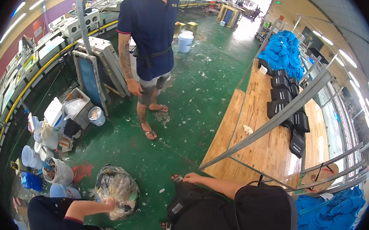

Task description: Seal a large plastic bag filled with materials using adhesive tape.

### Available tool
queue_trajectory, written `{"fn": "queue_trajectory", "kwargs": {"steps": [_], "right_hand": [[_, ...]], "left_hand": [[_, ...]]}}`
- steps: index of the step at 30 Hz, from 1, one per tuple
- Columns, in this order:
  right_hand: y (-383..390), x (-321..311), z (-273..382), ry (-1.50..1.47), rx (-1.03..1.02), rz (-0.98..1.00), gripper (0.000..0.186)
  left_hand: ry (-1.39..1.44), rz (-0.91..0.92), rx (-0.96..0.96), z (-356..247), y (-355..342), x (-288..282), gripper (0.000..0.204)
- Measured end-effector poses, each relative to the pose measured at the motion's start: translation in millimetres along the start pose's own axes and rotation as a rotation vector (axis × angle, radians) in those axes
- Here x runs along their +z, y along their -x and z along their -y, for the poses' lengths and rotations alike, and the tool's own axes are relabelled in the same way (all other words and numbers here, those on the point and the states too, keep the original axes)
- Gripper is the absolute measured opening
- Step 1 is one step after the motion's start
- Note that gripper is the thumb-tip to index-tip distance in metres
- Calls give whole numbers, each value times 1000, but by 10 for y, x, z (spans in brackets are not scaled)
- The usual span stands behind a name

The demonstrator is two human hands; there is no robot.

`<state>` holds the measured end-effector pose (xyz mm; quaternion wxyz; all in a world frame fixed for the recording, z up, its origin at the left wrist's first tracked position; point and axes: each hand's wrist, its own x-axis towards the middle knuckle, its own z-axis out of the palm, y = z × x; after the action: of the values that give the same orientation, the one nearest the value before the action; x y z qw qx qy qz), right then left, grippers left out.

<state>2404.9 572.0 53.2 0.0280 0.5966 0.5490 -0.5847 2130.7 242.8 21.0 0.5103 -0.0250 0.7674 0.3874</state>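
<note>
My right hand (192,178) lies against the dark trousers (188,196) at my leg. Its fingers look curled together, and whatever they might hold is hidden. My left hand does not show. To the left, a bent-over co-worker in a navy shirt reaches a hand (110,203) onto crumpled clear plastic (116,186). That plastic bulges from a round, dark-lined bundle or bin (131,178) on the floor. Farther off stands another person in a navy shirt (151,36), with one arm hanging down.
Black folded pieces with white print (279,95) lie along a wooden table (253,114) on the right. Blue cloth is heaped at its far end (282,50) and near me (330,209). A metal bar (275,123) crosses over the table. Buckets (58,171) crowd the left.
</note>
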Motion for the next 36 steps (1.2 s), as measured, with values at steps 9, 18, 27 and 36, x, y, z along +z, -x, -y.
{"fn": "queue_trajectory", "kwargs": {"steps": [9,18,27,36], "right_hand": [[-715,-720,-109,-20,12,-37,36],[-1091,-1298,203,208,29,111,25],[-843,-540,405,205,147,193,24],[-747,-203,622,330,9,309,26]], "left_hand": [[252,-40,150,-292,130,611,30],[-56,-291,185,-450,535,935,32],[172,-170,-351,270,1061,240,30],[286,-261,-252,127,722,-325,29]]}}
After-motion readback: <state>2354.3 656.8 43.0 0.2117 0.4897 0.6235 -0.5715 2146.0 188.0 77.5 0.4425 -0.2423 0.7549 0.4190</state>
